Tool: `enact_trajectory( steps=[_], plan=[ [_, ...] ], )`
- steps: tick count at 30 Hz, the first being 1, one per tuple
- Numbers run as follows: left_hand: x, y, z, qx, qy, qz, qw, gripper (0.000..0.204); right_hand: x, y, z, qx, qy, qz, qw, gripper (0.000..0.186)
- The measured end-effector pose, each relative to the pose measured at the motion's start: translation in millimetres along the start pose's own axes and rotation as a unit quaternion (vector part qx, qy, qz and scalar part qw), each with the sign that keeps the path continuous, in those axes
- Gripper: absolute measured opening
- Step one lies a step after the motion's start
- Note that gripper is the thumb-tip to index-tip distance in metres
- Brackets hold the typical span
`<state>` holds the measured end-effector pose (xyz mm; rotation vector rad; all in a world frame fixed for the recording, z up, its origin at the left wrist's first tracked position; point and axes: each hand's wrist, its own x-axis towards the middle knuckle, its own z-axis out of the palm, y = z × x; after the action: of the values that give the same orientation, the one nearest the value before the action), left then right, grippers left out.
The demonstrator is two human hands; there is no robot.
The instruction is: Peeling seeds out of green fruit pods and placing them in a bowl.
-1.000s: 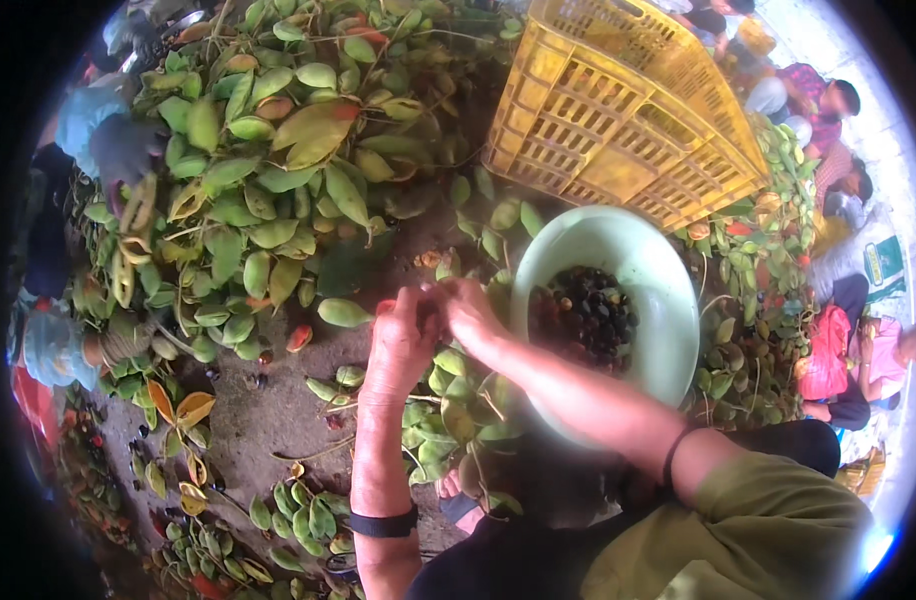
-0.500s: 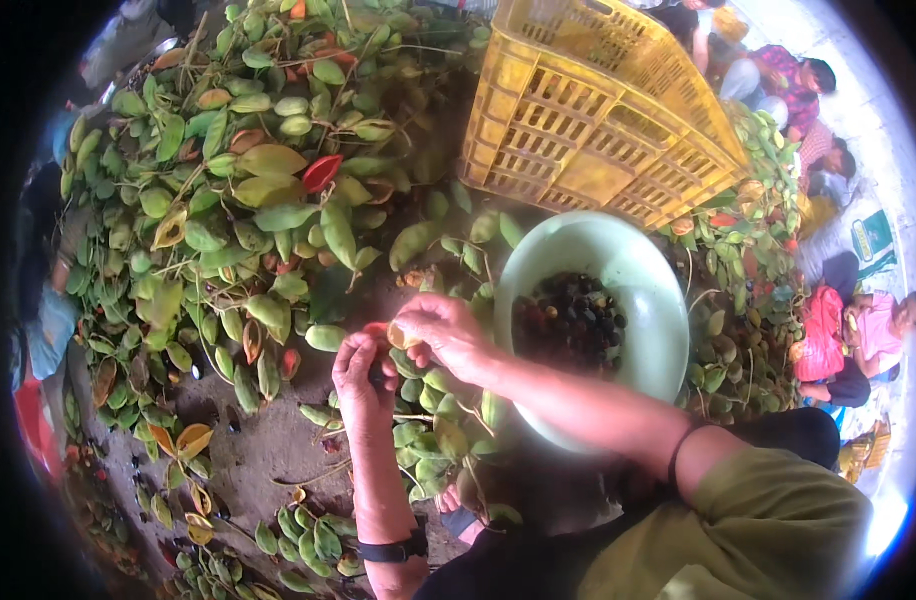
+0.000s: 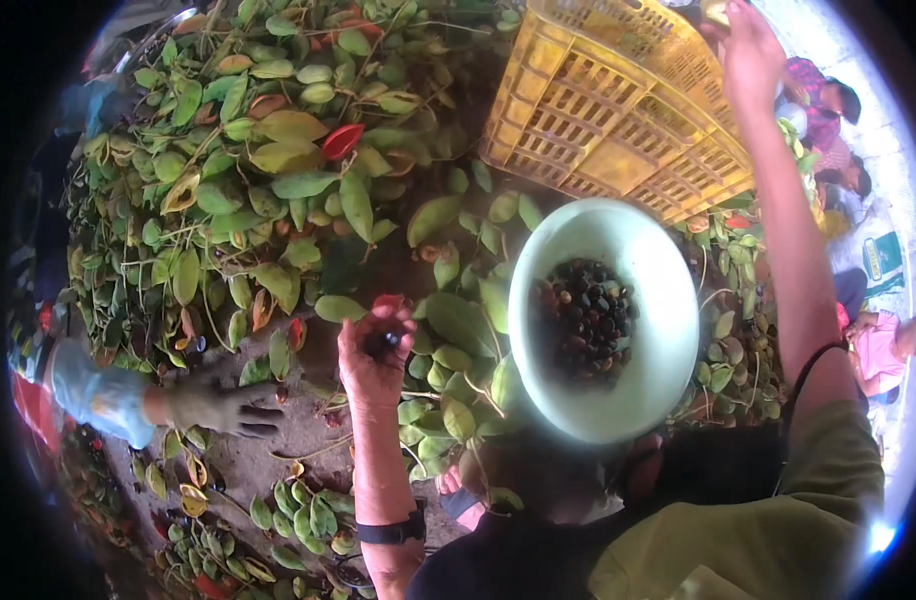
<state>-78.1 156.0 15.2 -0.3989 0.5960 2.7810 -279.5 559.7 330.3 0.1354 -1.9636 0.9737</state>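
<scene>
Seeds (image 3: 586, 318) lay heaped in the pale green bowl (image 3: 670, 330); off its left edge, the left hand (image 3: 364, 366) curled loosely around a dark seed (image 3: 390, 340), while the right hand (image 3: 754, 55), nearly closed, pinched a pale husk (image 3: 716, 12) near the right edge of the yellow crate (image 3: 610, 145)!

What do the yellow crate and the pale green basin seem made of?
Yellow crate: probably moulded plastic, stained and dull, judging by its regular slots and ribs. Pale green basin: likely plastic too, smooth with a soft sheen on its rounded wall, though enamelled metal isn't ruled out.
</scene>
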Motion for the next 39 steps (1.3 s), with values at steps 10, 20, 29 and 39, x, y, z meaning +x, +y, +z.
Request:
enact_trajectory(
  steps=[10, 20, 29, 39],
  plan=[
    [-19.0, -7.7, 63.2, 0.168, 0.077, 0.153, 0.971, 0.024, -235.3, -102.7, 57.8, 0.225, -0.444, 0.357, 0.791, 0.028],
    [-41.3, -21.3, 123.3, 0.624, -0.076, 0.278, 0.726, 0.068, -340.4, -111.3, 86.1, 0.44, -0.368, 0.473, 0.669, 0.038],
    [-20.0, 56.2, 11.7, 0.664, 0.188, 0.453, 0.564, 0.03, -47.2, -51.1, 22.1, 0.183, -0.112, 0.079, 0.973, 0.022],
    [6.8, 60.4, -73.3, 0.767, 0.278, 0.338, 0.468, 0.056, -177.2, -42.7, 127.1, -0.03, -0.466, -0.049, 0.883, 0.016]
  ],
)
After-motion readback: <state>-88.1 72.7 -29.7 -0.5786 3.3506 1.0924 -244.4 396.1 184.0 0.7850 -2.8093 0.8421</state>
